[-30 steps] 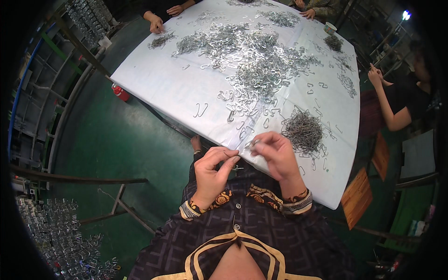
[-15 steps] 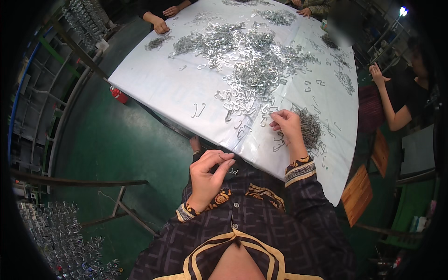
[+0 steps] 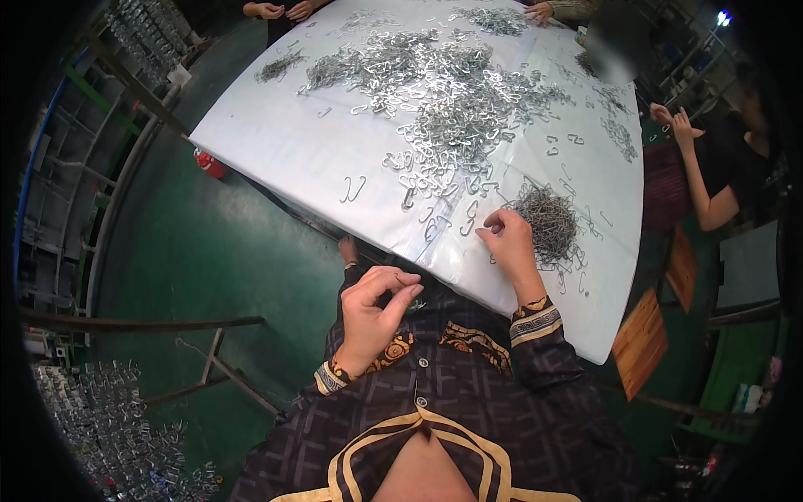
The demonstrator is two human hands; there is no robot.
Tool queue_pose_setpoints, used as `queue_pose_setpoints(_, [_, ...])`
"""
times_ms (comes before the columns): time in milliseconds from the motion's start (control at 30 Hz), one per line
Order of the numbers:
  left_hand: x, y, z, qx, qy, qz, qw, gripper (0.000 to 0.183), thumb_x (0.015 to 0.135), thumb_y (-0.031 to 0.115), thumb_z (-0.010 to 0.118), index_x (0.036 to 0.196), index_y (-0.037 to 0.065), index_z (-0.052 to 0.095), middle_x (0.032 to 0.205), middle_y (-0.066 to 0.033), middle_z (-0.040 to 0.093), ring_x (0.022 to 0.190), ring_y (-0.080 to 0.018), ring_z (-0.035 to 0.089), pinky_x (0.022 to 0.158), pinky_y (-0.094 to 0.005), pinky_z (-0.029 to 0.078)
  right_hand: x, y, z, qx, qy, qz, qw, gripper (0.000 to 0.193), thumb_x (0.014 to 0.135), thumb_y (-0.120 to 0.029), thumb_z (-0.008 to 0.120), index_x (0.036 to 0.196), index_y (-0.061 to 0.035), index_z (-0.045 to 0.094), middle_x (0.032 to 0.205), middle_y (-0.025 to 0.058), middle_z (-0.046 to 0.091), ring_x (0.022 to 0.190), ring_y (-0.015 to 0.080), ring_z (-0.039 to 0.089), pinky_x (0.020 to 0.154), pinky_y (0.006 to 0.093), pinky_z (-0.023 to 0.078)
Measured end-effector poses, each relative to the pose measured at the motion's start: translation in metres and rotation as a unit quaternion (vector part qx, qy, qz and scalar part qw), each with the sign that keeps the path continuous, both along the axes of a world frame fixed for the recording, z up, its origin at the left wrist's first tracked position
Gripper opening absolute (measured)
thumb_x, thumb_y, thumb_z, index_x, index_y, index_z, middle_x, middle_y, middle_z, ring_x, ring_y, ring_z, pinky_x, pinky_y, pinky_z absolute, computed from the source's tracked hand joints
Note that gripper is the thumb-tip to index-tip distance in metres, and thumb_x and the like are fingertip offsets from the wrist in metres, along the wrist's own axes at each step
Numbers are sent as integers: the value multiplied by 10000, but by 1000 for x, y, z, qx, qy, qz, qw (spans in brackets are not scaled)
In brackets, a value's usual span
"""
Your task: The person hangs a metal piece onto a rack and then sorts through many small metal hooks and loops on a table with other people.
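My left hand (image 3: 375, 316) is raised in front of my body, just off the table's near edge, with thumb and forefinger pinched together. Whatever is between its fingertips is too small to make out. Over the table, my right hand (image 3: 510, 247) has its fingers drawn into a pinch. Right beside its fingertips lie small bent-metal links (image 3: 467, 227); I cannot tell whether it grips one. A dark heap of thin wire hooks (image 3: 545, 224) sits just right of that hand. Beyond spreads a large pile of shiny metal links (image 3: 460, 117).
A white-covered table (image 3: 276, 138) carries everything. Two loose wire hooks (image 3: 353, 189) lie to the left. Co-workers' hands (image 3: 284, 10) show at the far edge, and another person (image 3: 711, 167) sits at the right. A red container (image 3: 209, 164) stands past the left edge; wooden boards (image 3: 641, 345) are at right.
My right hand has drawn back a little toward me from the pile's near edge. My left hand keeps its pinch in nearly the same place. The far-left co-worker's hands have lifted off the table.
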State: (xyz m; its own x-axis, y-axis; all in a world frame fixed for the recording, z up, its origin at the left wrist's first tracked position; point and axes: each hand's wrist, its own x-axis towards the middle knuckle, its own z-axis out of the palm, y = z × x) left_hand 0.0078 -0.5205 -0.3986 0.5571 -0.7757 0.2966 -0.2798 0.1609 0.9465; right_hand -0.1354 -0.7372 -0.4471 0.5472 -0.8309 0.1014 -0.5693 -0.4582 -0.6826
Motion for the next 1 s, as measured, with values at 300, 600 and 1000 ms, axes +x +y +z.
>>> queue_pose_setpoints(300, [-3, -4, 1, 14, -8, 18, 1000, 126, 720, -81, 724, 834, -48, 681, 787, -105, 670, 738, -184, 630, 683, -292, 488, 30, 16, -45, -71, 24, -33, 997, 408, 727, -249, 787, 976, 16, 600, 980, 205, 599, 951, 381, 589, 811, 451, 488])
queue_pose_setpoints(600, [-9, -8, 7, 7, 16, 2, 1000, 100, 744, -101, 701, 821, -58, 652, 827, -89, 658, 695, -117, 577, 652, -244, 462, 33, 12, -22, -33, 110, 2, 993, 101, 795, -44, 620, 872, 22, 615, 944, 222, 604, 874, 403, 640, 774, 465, 528])
queue_pose_setpoints(1000, [-11, -6, 7, 8, 15, -5, 1000, 107, 738, -100, 703, 825, -58, 658, 828, -94, 661, 704, -127, 587, 658, -250, 468, 33, 23, -15, -114, 169, 5, 979, 96, 786, -28, 572, 804, 19, 653, 880, 204, 630, 809, 373, 669, 711, 436, 557])
